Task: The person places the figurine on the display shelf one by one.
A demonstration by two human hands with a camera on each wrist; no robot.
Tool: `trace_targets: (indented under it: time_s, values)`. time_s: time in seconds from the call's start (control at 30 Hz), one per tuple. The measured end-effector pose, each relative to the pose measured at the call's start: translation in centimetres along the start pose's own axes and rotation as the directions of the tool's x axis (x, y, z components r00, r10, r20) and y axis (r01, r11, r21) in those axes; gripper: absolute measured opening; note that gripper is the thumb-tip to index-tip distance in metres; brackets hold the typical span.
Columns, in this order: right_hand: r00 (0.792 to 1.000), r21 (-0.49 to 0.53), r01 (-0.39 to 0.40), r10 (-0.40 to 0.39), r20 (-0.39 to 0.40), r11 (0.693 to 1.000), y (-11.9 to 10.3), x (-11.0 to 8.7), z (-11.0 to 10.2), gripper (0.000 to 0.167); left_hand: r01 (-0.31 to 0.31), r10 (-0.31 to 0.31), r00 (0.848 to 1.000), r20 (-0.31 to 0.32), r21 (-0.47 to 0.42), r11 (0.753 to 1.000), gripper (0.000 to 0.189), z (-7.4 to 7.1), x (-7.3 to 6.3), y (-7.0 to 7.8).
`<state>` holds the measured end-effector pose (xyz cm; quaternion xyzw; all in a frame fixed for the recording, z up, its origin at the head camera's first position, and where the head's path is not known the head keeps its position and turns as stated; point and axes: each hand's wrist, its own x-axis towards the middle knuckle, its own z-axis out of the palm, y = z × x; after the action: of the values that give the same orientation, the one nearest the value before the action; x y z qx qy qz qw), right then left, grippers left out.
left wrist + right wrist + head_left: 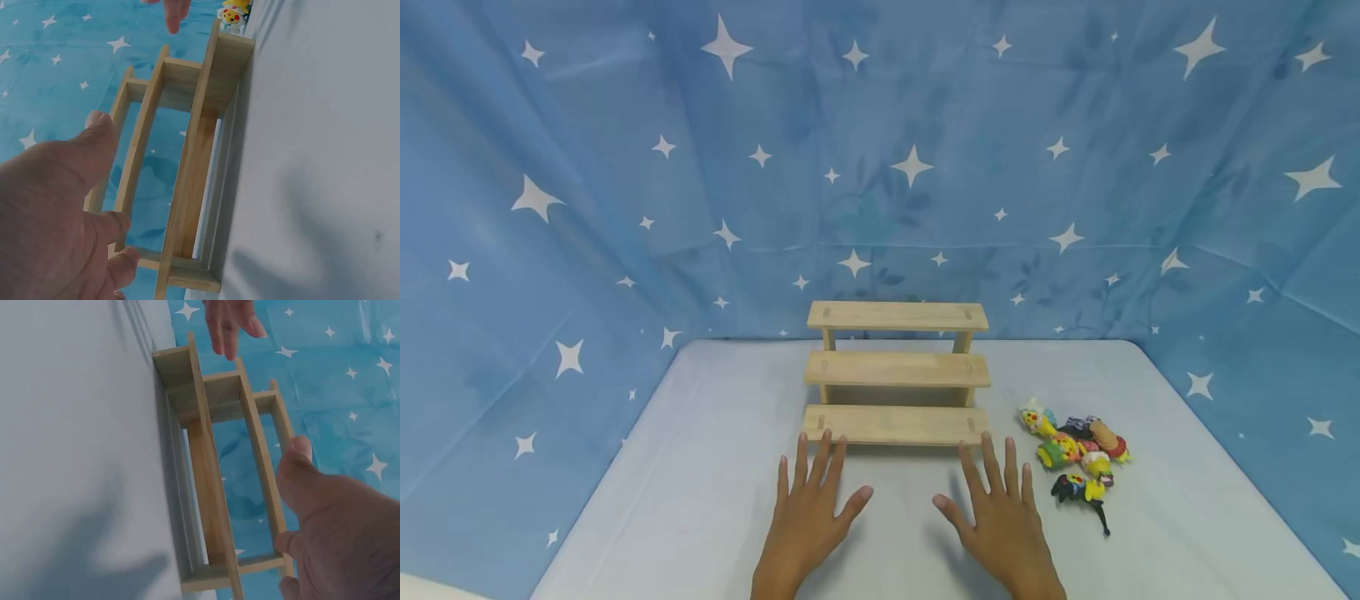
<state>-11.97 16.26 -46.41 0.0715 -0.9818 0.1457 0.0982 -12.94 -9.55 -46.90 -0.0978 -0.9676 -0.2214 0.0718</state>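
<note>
A three-tier wooden shelf [895, 425] stands upright on the white table, with bare steps. In front of its left end my left hand [808, 521] is held palm down with spread fingers, fingertips overlapping the lowest step in the head view. My right hand [1003, 525] mirrors it at the right end, fingers also spread. Neither hand holds anything. Both wrist views show the shelf [140, 156] beyond the hand, its open frame seen from the front. Right of the right hand lies a loose group of small colourful figurines [1060, 450], several of them yellow.
A dark figurine with a long black tail [1078, 487] lies nearest the front of that group. The white table [700, 467] has rounded back corners. Blue cloth with white stars [880, 200] hangs behind the table and along both sides.
</note>
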Motion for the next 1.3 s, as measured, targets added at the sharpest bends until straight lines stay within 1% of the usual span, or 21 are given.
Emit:
trace_targets:
  time_s: [0.07, 0.13, 0.17, 0.23, 0.33, 0.37, 0.47, 0.53, 0.63, 0.7, 0.8, 0.87, 0.9, 0.93, 1.0, 1.1, 1.17, 1.3]
  values:
    - [1.0, 0.006, -0.013, 0.013, 0.022, 1.0, 0.4, 0.2, -0.2, 0.08, 0.023, -0.021, 0.999, 0.05, -0.031, 0.999, 0.079, -0.3, 0.2, -0.3]
    - [0.999, 0.013, -0.03, 0.029, 0.04, 0.999, 0.8, 0.4, -0.5, 0.079, 0.042, -0.038, 0.995, 0.087, -0.054, 0.998, 0.079, -0.6, 0.3, -0.7]
    - [0.999, 0.009, -0.031, 0.031, 0.037, 0.999, 1.1, 0.5, -0.6, 0.078, 0.053, -0.046, 0.994, 0.103, -0.066, 0.996, 0.079, -0.8, 0.5, -0.9]
    - [0.999, -0.006, -0.034, 0.035, 0.017, 0.999, 1.6, 0.9, -0.8, 0.076, 0.067, -0.054, 0.99, 0.134, -0.093, 0.993, 0.079, -1.2, 0.8, -1.3]
    - [0.998, -0.023, -0.039, 0.038, -0.05, 0.999, 2.5, 1.7, -1.3, 0.068, 0.079, -0.059, 0.986, 0.158, -0.123, 0.989, 0.079, -1.7, 1.4, -2.0]
    - [0.996, -0.02, -0.045, 0.043, -0.073, 0.999, 2.7, 2.0, -1.4, 0.065, 0.08, -0.058, 0.985, 0.161, -0.132, 0.988, 0.079, -1.8, 1.6, -2.2]
    - [0.991, 0.008, -0.091, 0.092, -0.101, 0.996, 3.5, 2.8, -1.9, 0.055, 0.074, -0.049, 0.986, 0.157, -0.155, 0.985, 0.078, -1.9, 2.3, -2.8]
    - [0.986, 0.026, -0.125, 0.127, -0.109, 0.992, 4.1, 3.3, -2.1, 0.05, 0.065, -0.04, 0.988, 0.149, -0.165, 0.984, 0.077, -1.8, 2.7, -3.1]
    - [0.976, 0.04, -0.144, 0.148, -0.157, 0.989, 5.2, 4.1, -2.2, 0.043, 0.057, -0.031, 0.991, 0.128, -0.202, 0.978, 0.077, -1.5, 3.2, -3.6]
    - [0.965, 0.059, -0.127, 0.137, -0.222, 0.99, 6.0, 4.7, -2.1, 0.038, 0.058, -0.033, 0.993, 0.116, -0.221, 0.973, 0.075, -1.4, 3.6, -3.9]
    - [0.94, 0.09, -0.077, 0.102, -0.326, 0.993, 7.4, 5.8, -2.0, 0.03, 0.07, -0.045, 0.993, 0.106, -0.251, 0.965, 0.071, -1.4, 4.1, -4.3]
    - [0.924, 0.089, -0.046, 0.076, -0.375, 0.995, 8.2, 6.4, -2.0, 0.026, 0.079, -0.052, 0.993, 0.109, -0.254, 0.964, 0.067, -1.4, 4.4, -4.7]
    - [0.919, 0.089, -0.038, 0.069, -0.387, 0.995, 8.6, 6.7, -1.9, 0.026, 0.09, -0.063, 0.992, 0.112, -0.257, 0.962, 0.066, -1.3, 4.6, -4.8]
    - [0.917, 0.086, -0.033, 0.064, -0.393, 0.996, 9.0, 7.0, -1.9, 0.026, 0.102, -0.074, 0.991, 0.114, -0.26, 0.96, 0.065, -1.2, 4.7, -5.0]
    - [0.919, 0.072, -0.035, 0.06, -0.389, 0.997, 9.6, 7.5, -1.8, 0.027, 0.126, -0.095, 0.988, 0.125, -0.27, 0.955, 0.064, -1.0, 4.9, -5.2]
    - [0.93, 0.071, -0.05, 0.072, -0.36, 0.996, 10.2, 8.3, -1.3, 0.031, 0.166, -0.132, 0.982, 0.134, -0.292, 0.942, 0.066, -0.7, 5.1, -5.6]
    - [0.94, 0.064, -0.073, 0.09, -0.328, 0.995, 10.5, 8.7, -1.0, 0.035, 0.164, -0.134, 0.984, 0.12, -0.295, 0.941, 0.066, -0.5, 5.2, -5.8]
    - [0.959, 0.048, -0.131, 0.139, -0.248, 0.99, 11.3, 9.4, -0.2, 0.041, 0.136, -0.125, 0.991, 0.056, -0.271, 0.953, 0.06, -0.3, 5.7, -6.1]
